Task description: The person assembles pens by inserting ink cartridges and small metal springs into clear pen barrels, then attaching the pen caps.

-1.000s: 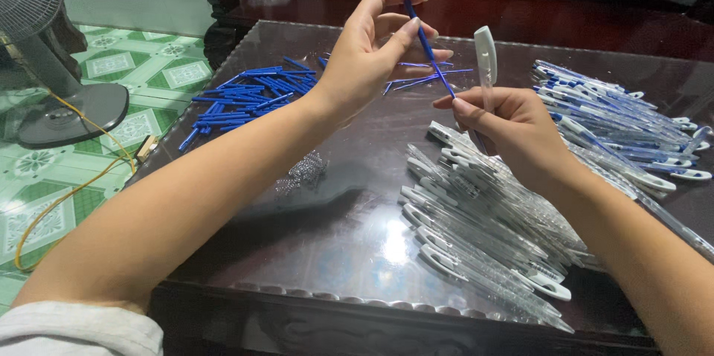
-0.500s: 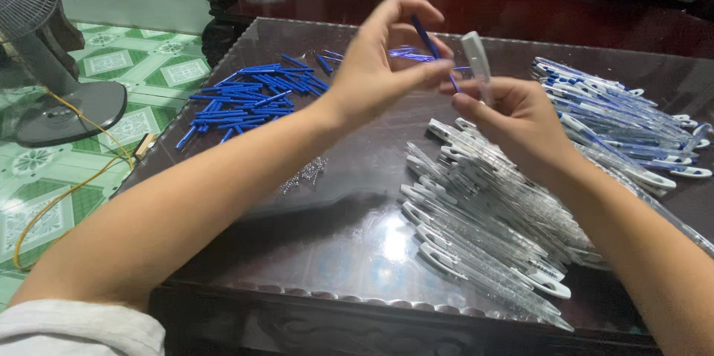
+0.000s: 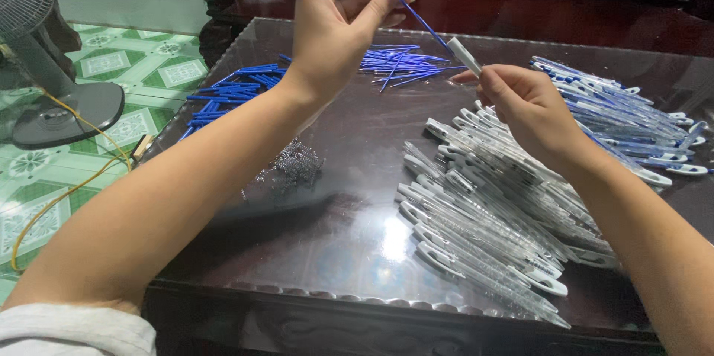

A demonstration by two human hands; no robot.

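Since a second ago the left hand (image 3: pixel 335 29) has lifted clear of the right hand (image 3: pixel 528 107), drawing the thin blue refill (image 3: pixel 416 14) out into a long slant above the far middle of the counter (image 3: pixel 349 237); half a second ago the two hands were bunched together. Its grip pinches the upper end of the refill between thumb and fingers, while the lower end meets the clear pen barrel (image 3: pixel 465 57), which the right hand's grip pinches upright. The refill now looks lined up with the barrel's opening. Whether its tip is already inside is hard to make out, and its top end is cut off by the picture's edge. Loose barrels (image 3: pixel 476 229) lie heaped at the near right.
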